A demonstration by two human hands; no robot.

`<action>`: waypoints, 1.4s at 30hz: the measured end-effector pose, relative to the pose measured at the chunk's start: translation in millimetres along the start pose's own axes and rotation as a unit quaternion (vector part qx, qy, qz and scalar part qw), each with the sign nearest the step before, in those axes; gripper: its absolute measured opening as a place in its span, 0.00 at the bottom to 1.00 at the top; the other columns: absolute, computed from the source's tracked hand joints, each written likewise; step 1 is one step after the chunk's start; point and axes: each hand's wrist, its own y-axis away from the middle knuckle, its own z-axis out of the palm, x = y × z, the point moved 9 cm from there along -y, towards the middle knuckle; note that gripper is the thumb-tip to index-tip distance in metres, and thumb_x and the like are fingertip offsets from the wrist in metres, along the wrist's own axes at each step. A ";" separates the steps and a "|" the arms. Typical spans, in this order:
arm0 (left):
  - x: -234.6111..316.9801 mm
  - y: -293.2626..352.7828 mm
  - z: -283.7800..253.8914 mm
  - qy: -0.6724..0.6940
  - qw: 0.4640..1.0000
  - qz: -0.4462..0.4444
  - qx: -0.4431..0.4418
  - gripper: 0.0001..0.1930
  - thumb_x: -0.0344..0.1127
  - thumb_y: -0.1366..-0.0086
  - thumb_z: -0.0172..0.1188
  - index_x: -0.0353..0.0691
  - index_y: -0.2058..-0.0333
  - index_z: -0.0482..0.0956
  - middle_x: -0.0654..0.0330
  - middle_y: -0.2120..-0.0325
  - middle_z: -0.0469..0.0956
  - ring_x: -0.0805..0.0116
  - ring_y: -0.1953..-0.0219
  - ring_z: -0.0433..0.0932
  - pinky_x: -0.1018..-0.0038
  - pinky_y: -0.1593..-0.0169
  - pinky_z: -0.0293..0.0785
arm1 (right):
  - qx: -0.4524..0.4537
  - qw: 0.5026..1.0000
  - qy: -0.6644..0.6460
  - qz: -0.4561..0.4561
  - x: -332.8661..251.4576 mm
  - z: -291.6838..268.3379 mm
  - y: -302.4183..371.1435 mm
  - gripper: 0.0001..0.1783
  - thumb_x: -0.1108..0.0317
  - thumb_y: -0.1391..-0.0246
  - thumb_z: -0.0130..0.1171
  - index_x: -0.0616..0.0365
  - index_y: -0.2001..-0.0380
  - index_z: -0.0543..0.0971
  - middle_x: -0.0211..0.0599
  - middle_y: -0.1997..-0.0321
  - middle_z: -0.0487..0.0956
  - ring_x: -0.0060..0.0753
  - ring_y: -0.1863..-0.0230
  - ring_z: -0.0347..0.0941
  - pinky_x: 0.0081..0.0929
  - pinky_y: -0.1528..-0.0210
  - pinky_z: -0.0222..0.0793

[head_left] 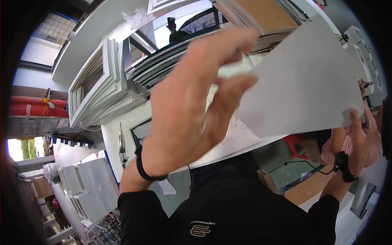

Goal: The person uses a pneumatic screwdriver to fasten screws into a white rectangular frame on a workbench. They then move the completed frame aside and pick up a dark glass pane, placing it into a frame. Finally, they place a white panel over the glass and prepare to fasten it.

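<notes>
My left hand is raised over the white worktable, large in view and slightly smeared by motion. Its thumb and fingers are apart, with nothing between them. A flat, light grey panel is tilted above the table's right side. Its lower right corner is gripped by my right hand, thumb on the near face; the fingers behind are partly hidden. Part of a dark frame shows on the table, left of my left wrist.
White frames stand stacked at the left, beside a pile of dark-edged panels. An electric screwdriver hangs or stands by the table's left edge. A person in a striped sleeve is close at the right. Red rolls lie far left.
</notes>
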 end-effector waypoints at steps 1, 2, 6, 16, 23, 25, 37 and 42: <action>-13.0 34.5 10.6 0.045 0.996 -0.057 -0.054 0.17 0.35 0.26 0.61 0.31 0.45 0.74 0.49 0.51 0.83 0.64 0.56 0.86 0.70 0.52 0.83 | 0.010 0.999 -0.011 0.030 22.0 -5.1 8.2 0.17 0.63 0.31 0.61 0.67 0.49 0.79 0.25 0.74 0.74 0.14 0.81 0.63 0.14 0.77 0.56; -22.9 78.9 20.8 0.050 0.980 -0.118 -0.150 0.20 0.39 0.26 0.62 0.31 0.44 0.72 0.48 0.49 0.82 0.64 0.56 0.85 0.70 0.54 0.82 | 0.010 0.997 -0.042 0.067 41.8 -1.3 16.1 0.18 0.61 0.30 0.59 0.68 0.48 0.79 0.25 0.75 0.74 0.13 0.81 0.62 0.14 0.78 0.55; -64.2 252.4 28.7 0.066 0.942 -0.323 -0.066 0.24 0.37 0.30 0.67 0.35 0.42 0.70 0.49 0.48 0.76 0.58 0.49 0.81 0.65 0.47 0.80 | -0.012 0.977 -0.135 0.162 135.3 22.5 58.2 0.23 0.58 0.28 0.57 0.67 0.42 0.75 0.33 0.61 0.78 0.18 0.66 0.71 0.17 0.65 0.65; -159.7 425.0 21.9 0.225 0.869 -0.416 0.146 0.27 0.40 0.22 0.54 0.36 0.33 0.54 0.49 0.37 0.66 0.61 0.37 0.69 0.62 0.39 0.71 | 0.211 0.896 -0.296 0.255 222.3 176.7 199.3 0.18 0.58 0.26 0.53 0.61 0.46 0.76 0.21 0.71 0.74 0.08 0.83 0.54 0.12 0.80 0.49; -143.1 509.6 -16.3 0.155 0.867 -0.422 0.215 0.13 0.37 0.19 0.47 0.35 0.45 0.70 0.65 0.58 0.74 0.81 0.58 0.68 0.78 0.51 0.67 | -0.128 0.924 -0.335 0.135 201.3 251.0 287.1 0.23 0.59 0.26 0.54 0.67 0.39 0.73 0.35 0.49 0.81 0.22 0.47 0.74 0.22 0.43 0.68; -137.5 520.9 -35.5 0.141 0.873 -0.413 0.219 0.11 0.37 0.19 0.47 0.36 0.48 0.70 0.69 0.64 0.71 0.83 0.65 0.64 0.81 0.59 0.65 | -0.193 0.935 -0.268 0.125 183.8 260.4 299.8 0.27 0.56 0.27 0.55 0.69 0.38 0.72 0.37 0.45 0.79 0.24 0.44 0.73 0.25 0.38 0.65; -146.5 553.1 -100.4 0.251 0.854 -0.382 0.247 0.13 0.42 0.18 0.46 0.39 0.54 0.74 0.70 0.67 0.73 0.84 0.65 0.66 0.82 0.59 0.66 | -0.197 0.839 -0.446 0.242 107.0 362.3 342.5 0.25 0.51 0.25 0.50 0.63 0.42 0.75 0.33 0.50 0.81 0.23 0.52 0.77 0.22 0.50 0.75; -163.4 540.4 -133.9 0.280 0.831 -0.396 0.274 0.15 0.42 0.19 0.46 0.37 0.56 0.76 0.70 0.64 0.75 0.83 0.61 0.69 0.82 0.54 0.66 | -0.198 0.840 -0.433 0.260 86.7 394.4 336.5 0.26 0.52 0.25 0.50 0.64 0.39 0.73 0.35 0.48 0.81 0.25 0.51 0.78 0.22 0.49 0.75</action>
